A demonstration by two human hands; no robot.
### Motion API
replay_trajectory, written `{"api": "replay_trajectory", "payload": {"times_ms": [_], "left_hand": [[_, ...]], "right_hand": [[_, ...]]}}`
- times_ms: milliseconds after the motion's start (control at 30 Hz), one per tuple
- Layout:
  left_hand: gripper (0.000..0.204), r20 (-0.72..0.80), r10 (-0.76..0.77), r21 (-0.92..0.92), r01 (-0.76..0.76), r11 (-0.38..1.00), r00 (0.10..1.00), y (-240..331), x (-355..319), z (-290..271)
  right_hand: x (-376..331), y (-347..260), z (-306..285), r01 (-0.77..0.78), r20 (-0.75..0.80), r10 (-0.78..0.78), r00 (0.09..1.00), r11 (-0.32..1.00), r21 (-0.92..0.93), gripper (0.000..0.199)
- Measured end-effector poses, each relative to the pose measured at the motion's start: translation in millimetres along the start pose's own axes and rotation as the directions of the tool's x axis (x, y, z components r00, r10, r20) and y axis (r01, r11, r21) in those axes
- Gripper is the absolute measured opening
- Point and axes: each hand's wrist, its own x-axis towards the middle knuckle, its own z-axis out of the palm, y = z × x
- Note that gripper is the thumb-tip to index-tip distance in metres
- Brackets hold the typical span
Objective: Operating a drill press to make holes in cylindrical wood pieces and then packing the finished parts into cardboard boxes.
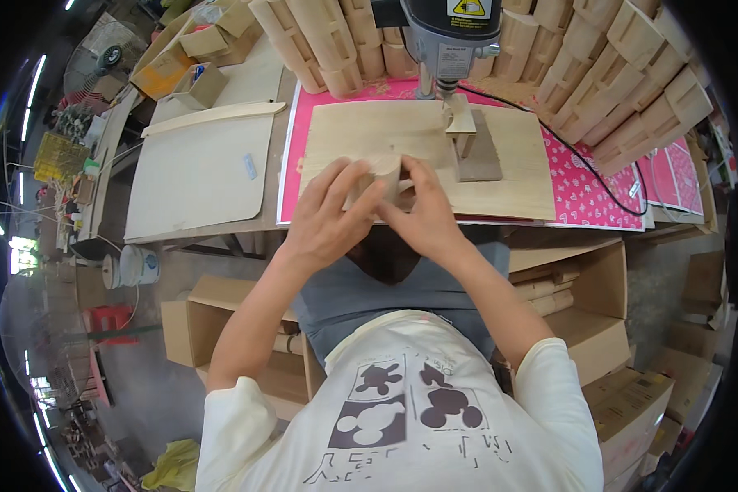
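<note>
Between my two hands is a small pale wooden piece (pixel 379 170), slightly blurred and partly covered by fingers. My left hand (pixel 330 209) grips its left side with curled fingers. On the other side, my right hand (pixel 421 205) pinches it between thumb and fingers. Both hands are over the near edge of a plywood board (pixel 353 127). Beyond them to the right, a drill press (pixel 451 49) points down at a wooden jig (pixel 461 123) fixed on a flat wooden block (pixel 480 156).
Stacked wooden pieces with cut-outs (pixel 599 90) stand behind and right of the drill. A black cable (pixel 586 164) crosses the pink patterned sheet (pixel 570 193). Left lies a pale board (pixel 205 176). Cardboard boxes (pixel 590 328) holding wooden pieces stand below the table edge, beside my legs.
</note>
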Motion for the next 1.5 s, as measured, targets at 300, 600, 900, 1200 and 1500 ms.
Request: {"api": "replay_trajectory", "payload": {"times_ms": [300,600,900,1200,1500], "left_hand": [[0.094,-0.017,-0.13,-0.099,0.128,0.987,0.991,-12,-7,37],[0.107,0.3,-0.634,-0.631,0.646,0.429,0.713,-16,1,67],[0.099,0.411,-0.613,-0.701,0.664,0.262,0.675,-32,41,98],[0.097,0.479,-0.515,-0.751,0.636,0.179,0.711,-38,70,116],[0.096,0.49,-0.486,-0.787,0.607,0.11,0.723,-32,82,121]], "right_hand": [[35,51,12,0.174,-0.117,-0.192,0.974,0.973,-0.153,0.078],[-6,50,1,0.134,-0.137,-0.166,0.977,0.967,-0.216,0.066],[-43,65,-16,0.244,-0.101,-0.283,0.954,0.925,-0.291,0.041],[-40,68,-8,0.398,-0.047,-0.452,0.891,0.826,-0.4,0.034],[-42,76,-8,0.41,-0.03,-0.465,0.885,0.807,-0.425,0.032]]}}
